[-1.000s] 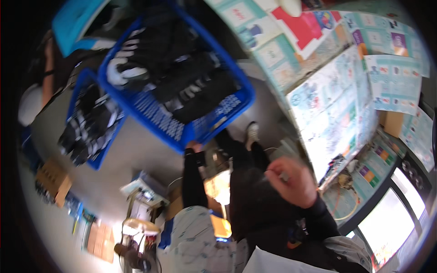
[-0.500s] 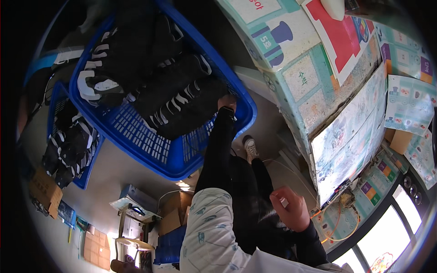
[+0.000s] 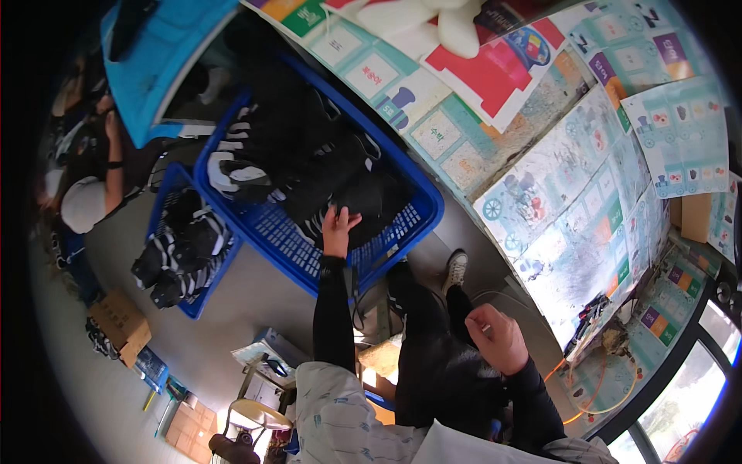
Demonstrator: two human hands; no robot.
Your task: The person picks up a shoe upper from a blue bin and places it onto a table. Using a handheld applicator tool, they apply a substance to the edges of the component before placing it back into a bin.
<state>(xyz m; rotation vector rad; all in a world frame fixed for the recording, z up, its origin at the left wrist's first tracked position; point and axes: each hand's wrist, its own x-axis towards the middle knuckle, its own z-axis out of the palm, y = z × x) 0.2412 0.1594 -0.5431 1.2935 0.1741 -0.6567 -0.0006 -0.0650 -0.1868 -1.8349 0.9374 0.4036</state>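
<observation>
A large blue plastic basket holds bundles of black pieces with rows of white ends; I cannot tell what kind of pieces they are. My left hand reaches over its near side, at the white ends of the nearest bundle. Its fingers are apart, with nothing visible in them; whether they touch the bundle is unclear. My right hand is curled closed above my dark-clothed lap, its fingertips turned in. Whatever it may hold is hidden.
To my right stands a worktable covered in printed sheets, with a red-and-white sheet on top. A smaller blue basket of similar black pieces sits left. Beyond it is another person. A cardboard box and round stool are lower left.
My left hand has moved from the bundle's right end toward its near white ends, and its fingers have spread. The view has shifted, showing another person at left. My right hand stays curled.
</observation>
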